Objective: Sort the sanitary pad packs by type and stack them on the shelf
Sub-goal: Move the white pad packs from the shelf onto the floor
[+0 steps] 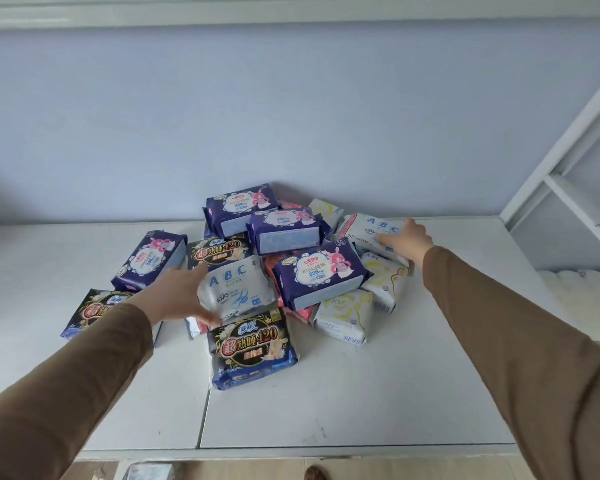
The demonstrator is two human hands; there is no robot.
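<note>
A loose heap of sanitary pad packs [278, 268] lies against the back of a white shelf board [361, 393], several types jumbled together: purple packs with a pink cartoon figure, black-and-gold packs marked 420, white ABC packs with blue lettering, white packs with yellow line art and a few coral-pink ones half buried. The left hand [177, 296] grips the near white ABC pack [238, 289] at its left edge, thumb on top and fingers curled underneath, the pack tilted up over a black 420 pack [253, 348]. The right hand [407, 237] rests with straight fingers pressed flat on the far white ABC pack [369, 230] at the right rear of the heap, not curled around it. Both arms wear brown sleeves [520, 341]. The shelf board is made of white panels with a seam [203, 410] running front to back, slightly scuffed. Behind it stands a plain pale blue wall [257, 116]. At right a white metal frame [568, 140] with a cross rail rises diagonally, and a white quilted surface [582, 289] lies beyond the shelf's right end. Below the front edge a strip of wooden floor [239, 471] shows.
</note>
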